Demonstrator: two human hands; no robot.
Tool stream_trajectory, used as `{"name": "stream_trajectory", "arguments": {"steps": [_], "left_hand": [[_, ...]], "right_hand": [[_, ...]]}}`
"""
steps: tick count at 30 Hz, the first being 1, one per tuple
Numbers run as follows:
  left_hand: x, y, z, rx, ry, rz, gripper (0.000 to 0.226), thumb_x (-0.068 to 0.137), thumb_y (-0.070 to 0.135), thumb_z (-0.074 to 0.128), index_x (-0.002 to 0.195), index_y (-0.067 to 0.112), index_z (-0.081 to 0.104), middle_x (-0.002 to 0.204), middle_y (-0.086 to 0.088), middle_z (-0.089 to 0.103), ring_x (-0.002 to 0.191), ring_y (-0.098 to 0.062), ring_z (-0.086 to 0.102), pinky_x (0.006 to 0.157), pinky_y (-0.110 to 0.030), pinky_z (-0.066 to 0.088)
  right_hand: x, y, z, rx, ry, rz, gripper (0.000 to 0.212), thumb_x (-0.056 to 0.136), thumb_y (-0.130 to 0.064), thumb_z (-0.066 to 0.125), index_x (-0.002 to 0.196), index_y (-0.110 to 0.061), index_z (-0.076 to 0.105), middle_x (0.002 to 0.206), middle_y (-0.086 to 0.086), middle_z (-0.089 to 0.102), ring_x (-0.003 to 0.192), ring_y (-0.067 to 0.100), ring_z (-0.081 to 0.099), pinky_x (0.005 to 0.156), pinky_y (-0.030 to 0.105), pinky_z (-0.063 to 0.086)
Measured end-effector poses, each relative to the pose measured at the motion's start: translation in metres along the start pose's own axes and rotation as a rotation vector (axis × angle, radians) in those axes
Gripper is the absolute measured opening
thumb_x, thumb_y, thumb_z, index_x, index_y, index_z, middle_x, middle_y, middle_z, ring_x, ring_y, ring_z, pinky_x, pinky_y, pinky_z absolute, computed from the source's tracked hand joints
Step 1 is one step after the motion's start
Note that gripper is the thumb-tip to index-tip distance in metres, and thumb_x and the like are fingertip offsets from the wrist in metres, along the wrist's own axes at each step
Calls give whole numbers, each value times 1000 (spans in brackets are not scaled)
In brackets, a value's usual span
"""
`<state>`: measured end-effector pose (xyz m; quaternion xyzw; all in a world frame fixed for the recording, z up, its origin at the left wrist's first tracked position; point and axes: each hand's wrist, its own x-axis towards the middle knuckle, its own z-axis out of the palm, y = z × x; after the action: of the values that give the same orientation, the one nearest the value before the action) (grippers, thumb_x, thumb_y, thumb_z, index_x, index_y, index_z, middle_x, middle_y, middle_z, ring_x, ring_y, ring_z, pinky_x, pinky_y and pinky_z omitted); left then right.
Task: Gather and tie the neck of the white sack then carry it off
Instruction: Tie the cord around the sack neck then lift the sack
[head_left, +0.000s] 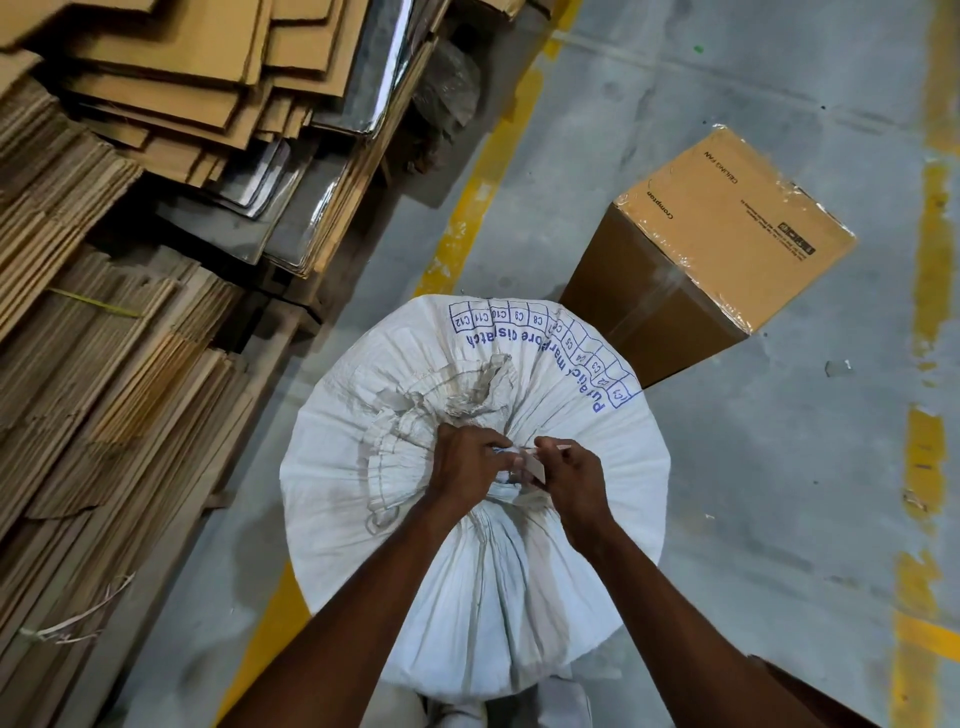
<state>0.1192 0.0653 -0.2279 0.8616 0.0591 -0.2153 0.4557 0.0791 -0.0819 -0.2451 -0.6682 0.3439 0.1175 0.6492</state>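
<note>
A full white woven sack (582, 519) with blue print stands on the grey floor in front of me. Its neck (457, 395) is gathered into a crumpled bunch at the top centre. My left hand (465, 462) is closed around the bunched neck from the left. My right hand (574, 480) pinches a thin pale strip (532, 464) at the neck, right beside the left hand's fingers. Where the strip passes around the neck is hidden by my hands.
Stacks of flattened cardboard (130, 260) fill the left side, bounded by a yellow floor line (467, 218). A taped brown carton (711, 244) stands just behind the sack to the right. Another carton's corner (810, 696) shows at bottom right. Grey floor lies to the right.
</note>
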Motion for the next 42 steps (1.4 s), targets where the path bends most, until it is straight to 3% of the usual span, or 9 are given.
{"name": "stream_trajectory", "arguments": {"steps": [4,8,15,19,25,30,32,39,42], "left_hand": [[1,-1,-3,4,-16,-46,18,67,17,90,82,10,82,80,-8,79,80,-23,73,76,-30,56],[9,-28,7,111,-20,-69,36,57,44,75,86,24,83,92,-2,78,101,-25,69,91,-40,56],[-18,-5,9,162,30,26,12,72,15,81,82,22,82,91,-2,78,101,-18,58,89,-26,48],[-24,-9,6,244,54,152,9,72,19,79,80,23,79,81,2,78,94,-25,61,84,-35,52],[-32,-23,7,246,95,321,16,74,13,69,86,20,78,84,0,79,87,-31,67,83,-42,53],[-36,-34,4,110,49,279,32,78,4,73,106,19,79,100,2,78,99,-18,66,82,0,40],[-33,-40,2,74,54,250,32,78,4,76,106,18,80,104,2,77,103,-17,65,86,-2,40],[-29,-41,-4,22,75,226,28,76,0,83,101,11,81,102,3,72,100,4,54,89,4,32],[-27,-45,-4,13,70,206,29,77,0,83,102,13,81,103,5,72,103,-3,58,91,2,34]], "right_hand": [[-14,9,-2,199,-3,-16,26,106,-20,57,105,5,63,95,29,76,91,43,76,81,50,62],[-17,14,-1,292,160,-8,15,105,-14,56,100,-3,65,92,32,74,83,41,77,75,42,61],[-8,0,-1,483,370,229,23,104,-8,54,91,8,63,72,28,64,47,28,69,48,31,59],[-11,-6,-2,526,265,311,8,102,-5,59,102,2,58,66,21,57,36,22,57,40,26,51],[-19,-9,-8,236,101,184,28,89,-20,80,85,8,73,69,23,63,49,23,61,47,26,52],[-25,-13,-5,-90,18,-86,6,86,-14,78,90,-13,82,68,9,77,66,21,75,66,41,65],[-27,-15,-8,-222,-40,-150,8,84,-16,76,87,-17,84,71,0,79,66,15,77,70,39,65],[-35,-9,-16,-297,-25,-99,11,78,-20,74,70,-15,79,60,8,73,58,12,67,70,47,61],[-39,-9,-17,-287,-29,-77,13,79,-15,75,68,-13,79,59,10,73,53,11,65,64,39,59]]}}
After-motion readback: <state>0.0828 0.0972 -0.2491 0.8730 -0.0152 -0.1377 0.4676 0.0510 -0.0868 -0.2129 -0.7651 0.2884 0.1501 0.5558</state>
